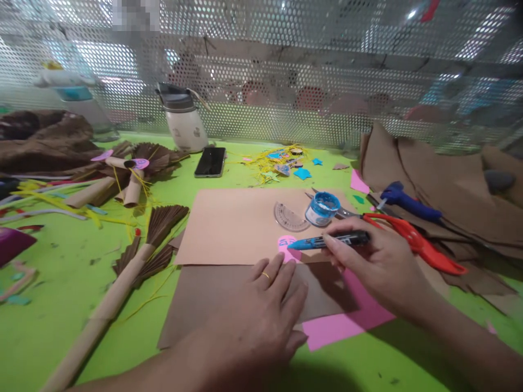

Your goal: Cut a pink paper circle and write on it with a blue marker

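My right hand [368, 261] grips a marker [347, 239] with a black barrel and a blue front end. Its tip rests at a small pink paper cutout [287, 243] that bears dark drawn lines. Flat on the paper lies my left hand [269, 305], a ring on one finger, with fingertips at the lower edge of the cutout. Beneath are a light brown sheet [229, 223] and a darker brown sheet [208, 294]. Just beyond the marker stand an open blue paint jar [322, 208] and a clear protractor [289, 218]. A larger pink sheet [343, 329] lies partly under the brown one.
Red-handled scissors [425, 245] and a blue glue gun [408, 202] lie right, near stacked brown paper [433, 174]. A phone [210, 162] and a white bottle [186, 125] sit at the back. Left are a paper-roll figure [122, 283] and colored strips [53, 198]. Perforated metal [265, 71] stands behind.
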Demonstrator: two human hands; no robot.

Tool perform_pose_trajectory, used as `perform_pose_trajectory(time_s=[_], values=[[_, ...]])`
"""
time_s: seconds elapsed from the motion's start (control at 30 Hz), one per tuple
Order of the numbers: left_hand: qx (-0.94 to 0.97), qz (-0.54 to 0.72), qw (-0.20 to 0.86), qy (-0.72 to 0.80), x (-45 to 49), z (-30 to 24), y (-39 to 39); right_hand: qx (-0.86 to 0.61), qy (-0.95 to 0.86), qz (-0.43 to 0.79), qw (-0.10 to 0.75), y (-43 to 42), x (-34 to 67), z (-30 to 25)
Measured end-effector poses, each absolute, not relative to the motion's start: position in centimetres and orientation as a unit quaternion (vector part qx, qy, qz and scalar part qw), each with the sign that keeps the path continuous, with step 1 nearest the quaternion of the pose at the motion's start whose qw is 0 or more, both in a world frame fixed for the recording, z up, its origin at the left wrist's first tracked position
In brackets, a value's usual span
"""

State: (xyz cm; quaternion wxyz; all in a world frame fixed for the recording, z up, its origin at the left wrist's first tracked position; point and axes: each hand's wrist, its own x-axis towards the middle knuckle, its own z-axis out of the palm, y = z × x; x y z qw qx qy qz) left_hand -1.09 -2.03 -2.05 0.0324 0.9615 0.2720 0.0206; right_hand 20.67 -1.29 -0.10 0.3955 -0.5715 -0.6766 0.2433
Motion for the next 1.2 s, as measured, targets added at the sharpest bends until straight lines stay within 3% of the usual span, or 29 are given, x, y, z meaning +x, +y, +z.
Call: perform_pose_trajectory(time_s=[1.0,1.2], values=[[0.962,0.028,0.027,0.270,-1.14,-2.01,-2.21,-0.569,-0.696,0.237,0.368,-1.17,20.74,-0.20],[0.963,0.029,0.020,0.268,-1.10,-2.05,-2.12,-0.571,-0.677,0.231,0.401,-1.21,20.84,-0.32]])
